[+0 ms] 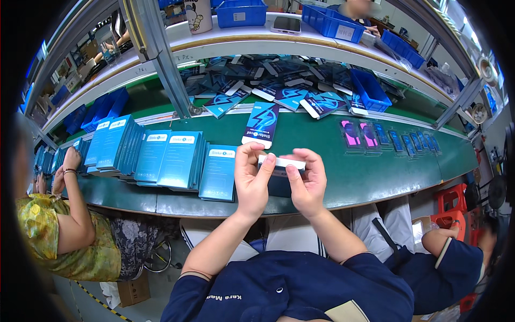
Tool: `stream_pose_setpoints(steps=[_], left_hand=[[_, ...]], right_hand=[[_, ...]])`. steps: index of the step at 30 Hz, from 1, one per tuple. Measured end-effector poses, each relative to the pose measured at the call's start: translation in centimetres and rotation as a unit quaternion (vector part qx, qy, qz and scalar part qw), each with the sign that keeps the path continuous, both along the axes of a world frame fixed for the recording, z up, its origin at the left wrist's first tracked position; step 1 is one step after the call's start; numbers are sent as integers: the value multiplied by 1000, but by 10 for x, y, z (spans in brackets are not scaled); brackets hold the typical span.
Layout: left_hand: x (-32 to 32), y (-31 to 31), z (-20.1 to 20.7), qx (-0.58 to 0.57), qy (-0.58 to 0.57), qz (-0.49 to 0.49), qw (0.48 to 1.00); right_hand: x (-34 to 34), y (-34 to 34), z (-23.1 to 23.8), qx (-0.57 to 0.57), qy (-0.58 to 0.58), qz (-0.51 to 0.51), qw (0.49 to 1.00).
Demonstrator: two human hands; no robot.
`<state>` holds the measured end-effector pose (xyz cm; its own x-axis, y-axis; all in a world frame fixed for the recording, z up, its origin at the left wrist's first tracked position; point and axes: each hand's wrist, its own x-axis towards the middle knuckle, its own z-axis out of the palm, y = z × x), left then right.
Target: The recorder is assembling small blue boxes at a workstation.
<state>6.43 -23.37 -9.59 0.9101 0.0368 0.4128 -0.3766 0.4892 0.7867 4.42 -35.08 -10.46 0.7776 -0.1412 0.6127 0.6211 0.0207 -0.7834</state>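
Between my two hands, just above the green table, is a small dark carton (279, 185) with its white end (281, 161) facing up. My left hand (252, 182) grips its left side, the thumb against the white end. Wrapped round the right side is my right hand (308, 188), its thumb also at that end. My fingers partly hide the carton. Just beyond them lies a dark and blue printed carton (261, 123). To the left of my left hand stands a light blue carton stack (217, 173), with taller stacks (177, 161) farther left.
Many loose cartons (257, 72) heap up at the back under a shelf (225, 40). A blue bin (370, 91) sits at their right. Pink pieces (351, 134) and small dark-blue packs (397, 141) lie at the right. A person in yellow (59, 231) works at the left.
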Motion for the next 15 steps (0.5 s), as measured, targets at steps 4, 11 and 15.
stream_pose_setpoints(steps=[4,11,15], left_hand=[[-4,-5,-11,34,-55,60,996],[5,9,-30,324,-210,204,900],[-24,12,-19,581,-146,208,773]], right_hand=[[-1,14,-9,121,-10,14,992],[7,-10,-47,-63,-40,-42,996],[20,-7,-23,16,136,97,986]])
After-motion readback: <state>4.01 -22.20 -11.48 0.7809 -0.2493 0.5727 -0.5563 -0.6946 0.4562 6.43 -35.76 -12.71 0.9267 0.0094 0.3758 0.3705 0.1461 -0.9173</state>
